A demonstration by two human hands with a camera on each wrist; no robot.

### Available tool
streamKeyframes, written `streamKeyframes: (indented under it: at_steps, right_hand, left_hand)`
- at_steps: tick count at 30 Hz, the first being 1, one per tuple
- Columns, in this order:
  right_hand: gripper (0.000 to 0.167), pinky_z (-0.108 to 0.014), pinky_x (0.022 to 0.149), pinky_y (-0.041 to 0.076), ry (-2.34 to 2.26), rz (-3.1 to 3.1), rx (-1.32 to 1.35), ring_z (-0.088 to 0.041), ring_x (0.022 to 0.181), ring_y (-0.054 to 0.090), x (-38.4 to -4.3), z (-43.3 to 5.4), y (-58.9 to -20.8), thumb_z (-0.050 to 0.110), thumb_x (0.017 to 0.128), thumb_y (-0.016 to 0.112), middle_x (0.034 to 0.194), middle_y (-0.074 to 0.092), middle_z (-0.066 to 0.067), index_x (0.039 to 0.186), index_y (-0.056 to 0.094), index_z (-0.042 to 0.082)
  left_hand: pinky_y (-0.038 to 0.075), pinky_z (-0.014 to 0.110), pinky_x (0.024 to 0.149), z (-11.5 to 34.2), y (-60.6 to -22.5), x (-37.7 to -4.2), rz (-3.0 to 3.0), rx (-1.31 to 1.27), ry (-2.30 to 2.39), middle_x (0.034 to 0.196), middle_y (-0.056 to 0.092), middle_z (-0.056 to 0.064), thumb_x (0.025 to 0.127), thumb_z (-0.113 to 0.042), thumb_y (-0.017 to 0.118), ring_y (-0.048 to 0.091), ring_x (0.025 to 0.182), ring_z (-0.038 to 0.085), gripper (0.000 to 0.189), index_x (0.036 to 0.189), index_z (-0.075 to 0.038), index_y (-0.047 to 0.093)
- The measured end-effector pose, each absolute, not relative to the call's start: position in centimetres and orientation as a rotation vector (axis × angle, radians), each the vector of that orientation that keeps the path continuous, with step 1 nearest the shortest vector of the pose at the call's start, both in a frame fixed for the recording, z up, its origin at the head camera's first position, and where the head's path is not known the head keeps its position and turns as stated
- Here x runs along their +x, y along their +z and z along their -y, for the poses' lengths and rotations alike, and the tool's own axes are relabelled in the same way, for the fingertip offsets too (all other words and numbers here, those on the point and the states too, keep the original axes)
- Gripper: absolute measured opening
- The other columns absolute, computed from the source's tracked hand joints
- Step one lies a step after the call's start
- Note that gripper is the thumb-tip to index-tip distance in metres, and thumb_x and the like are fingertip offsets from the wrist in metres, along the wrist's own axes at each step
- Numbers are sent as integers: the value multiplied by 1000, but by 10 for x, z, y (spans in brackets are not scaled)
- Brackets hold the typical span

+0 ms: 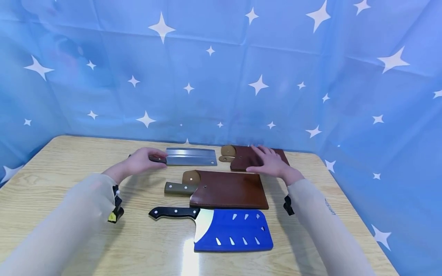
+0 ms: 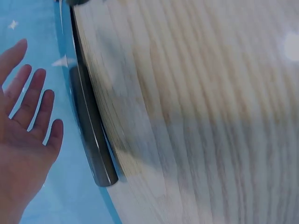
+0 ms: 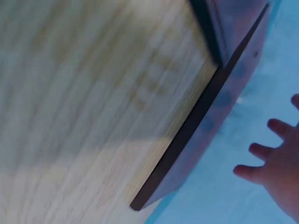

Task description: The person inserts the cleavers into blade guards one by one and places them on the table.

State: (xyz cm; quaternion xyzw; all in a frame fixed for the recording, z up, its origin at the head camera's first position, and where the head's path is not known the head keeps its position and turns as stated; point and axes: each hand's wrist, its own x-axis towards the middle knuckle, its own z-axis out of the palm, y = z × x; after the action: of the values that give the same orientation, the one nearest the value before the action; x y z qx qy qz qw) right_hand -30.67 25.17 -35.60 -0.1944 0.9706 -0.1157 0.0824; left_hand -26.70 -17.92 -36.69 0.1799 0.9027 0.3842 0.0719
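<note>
L hand [image 1: 146,159] relaxed, gripping nothing, by bare steel rect. cleaver [image 1: 192,157] at back; R hand [image 1: 271,161] splayed, empty, over brown leather sheath [image 1: 243,153]. Olive-handled cleaver [image 1: 178,188] & black-handled, blue-covered cleaver [image 1: 204,222] sheathed; bare one's left (prob.).

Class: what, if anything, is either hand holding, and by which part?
Nothing is held: left hand open near a dark handle, right hand open near a brown sheath.

Three cleavers [image 1: 191,157], three sheaths [image 1: 229,189], one table [image 1: 51,176]
</note>
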Motion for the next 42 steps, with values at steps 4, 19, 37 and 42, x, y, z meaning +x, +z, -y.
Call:
streamKeyframes:
  at_steps: [4, 19, 37, 42]
  right_hand:
    - [95, -70, 105, 9, -358, -2894, -481, -49, 139, 8, -322, -261, -360, 63, 81, 56, 155, 10, -23, 151, 14, 15]
    - [92, -72, 103, 11, -191, -2776, -387, -53, 137, 7, -338, -276, -374, 70, 83, 46, 155, 9, -22, 151, 17, 14]
    - [117, -73, 100, 15, -175, -2666, -409, -53, 134, 9, -351, -304, -371, 65, 68, 69, 150, 10, -29, 151, 10, 7]
    - [128, -73, 99, 15, -194, -2591, -416, -56, 133, 4, -350, -306, -373, 63, 64, 74, 149, 2, -30, 151, -1, 8]
  left_hand:
    - [39, 51, 100, 187, -369, -272, -2769, 466, 1129, 123, 59, 22, 86, -19, 65, 55, 114, 38, 46, 126, 2, 55]
    - [35, 55, 103, 198, -384, -280, -2817, 409, 1047, 129, 53, 27, 85, -10, 64, 47, 119, 43, 47, 128, 4, 53]
    - [38, 54, 97, 228, -391, -280, -2762, 523, 990, 123, 58, 24, 83, -20, 70, 52, 113, 40, 46, 121, 2, 59]
    - [37, 56, 98, 234, -393, -280, -2754, 608, 1027, 124, 56, 26, 83, -24, 69, 48, 116, 45, 49, 122, 3, 58]
